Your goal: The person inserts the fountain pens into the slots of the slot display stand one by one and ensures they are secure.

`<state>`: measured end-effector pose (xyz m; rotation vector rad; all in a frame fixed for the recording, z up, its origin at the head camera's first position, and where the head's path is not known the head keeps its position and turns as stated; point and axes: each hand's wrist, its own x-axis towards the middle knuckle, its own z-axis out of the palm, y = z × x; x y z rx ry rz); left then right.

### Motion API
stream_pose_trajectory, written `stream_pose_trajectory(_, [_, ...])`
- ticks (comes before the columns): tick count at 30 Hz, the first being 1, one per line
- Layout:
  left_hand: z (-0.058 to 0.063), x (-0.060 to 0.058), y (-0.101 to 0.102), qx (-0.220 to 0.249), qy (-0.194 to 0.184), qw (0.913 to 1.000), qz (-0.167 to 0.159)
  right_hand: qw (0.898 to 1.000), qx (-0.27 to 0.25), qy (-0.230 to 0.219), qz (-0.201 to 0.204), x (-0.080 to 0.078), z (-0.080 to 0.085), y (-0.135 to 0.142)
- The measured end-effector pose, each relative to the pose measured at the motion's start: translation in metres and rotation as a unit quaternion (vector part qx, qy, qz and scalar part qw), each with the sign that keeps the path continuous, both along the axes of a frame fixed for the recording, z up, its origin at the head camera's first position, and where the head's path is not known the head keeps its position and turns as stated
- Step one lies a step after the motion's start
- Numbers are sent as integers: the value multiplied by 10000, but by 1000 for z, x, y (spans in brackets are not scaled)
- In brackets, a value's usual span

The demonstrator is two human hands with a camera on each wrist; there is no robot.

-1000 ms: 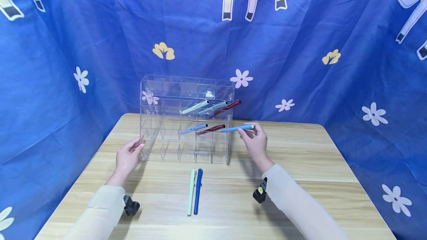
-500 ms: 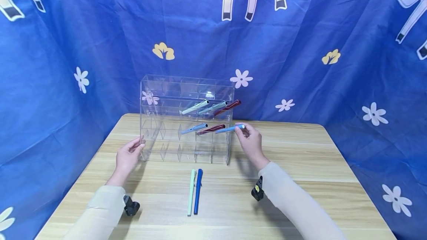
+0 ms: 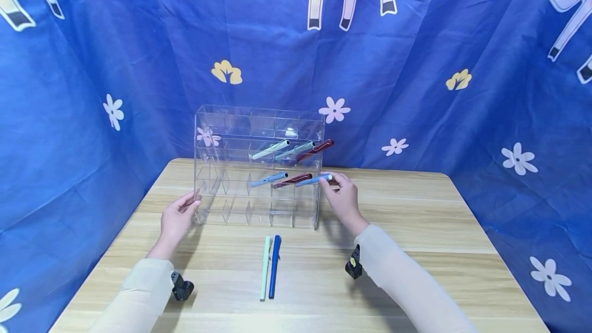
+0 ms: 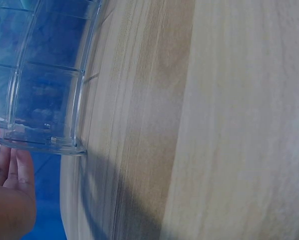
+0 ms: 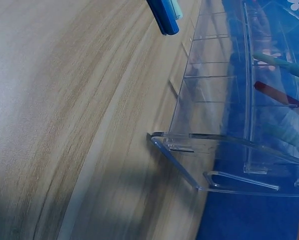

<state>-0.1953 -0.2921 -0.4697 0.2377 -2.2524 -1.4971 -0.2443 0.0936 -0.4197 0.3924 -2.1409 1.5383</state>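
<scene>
A clear acrylic pen rack [image 3: 261,139] stands upright on the table. My left hand [image 3: 177,218] pinches its left side panel, thumb and fingers on either side of the edge in the left wrist view [image 4: 12,192]. At the rack's right side, my right hand [image 3: 342,197] pinches the outer end of a light blue pen [image 3: 307,182], whose other end lies inside the rack. Beside that pen, in the same row, rest a dark red pen [image 3: 293,181] and a blue pen [image 3: 269,179]. In the right wrist view only a sliver of the hand shows.
The row above holds a mint pen [image 3: 271,149], a pale blue pen [image 3: 295,151] and a dark red pen [image 3: 315,151]. On the wooden table [image 3: 416,230], a mint pen [image 3: 265,269] and a dark blue pen [image 3: 275,267] lie before the rack. A blue curtain [image 3: 393,91] hangs behind.
My right hand has moved left with the light blue pen, which has slid further into the rack. The left hand has stayed on the side panel.
</scene>
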Motion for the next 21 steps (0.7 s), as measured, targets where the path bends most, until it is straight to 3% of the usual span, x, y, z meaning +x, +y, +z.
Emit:
stream_pose_trajectory(6, [1, 0, 0, -4, -25, 10000, 15, 9997, 130, -157, -153, -2, 2, -2])
stream_pose_trajectory(14, [1, 0, 0, 16, -198, 9997, 111, 9994, 225, -250, -31, 0, 7, -4])
stream_pose_trajectory(21, [1, 0, 0, 79, 9, 10000, 15, 9993, 229, -291, 15, -1, 7, -4])
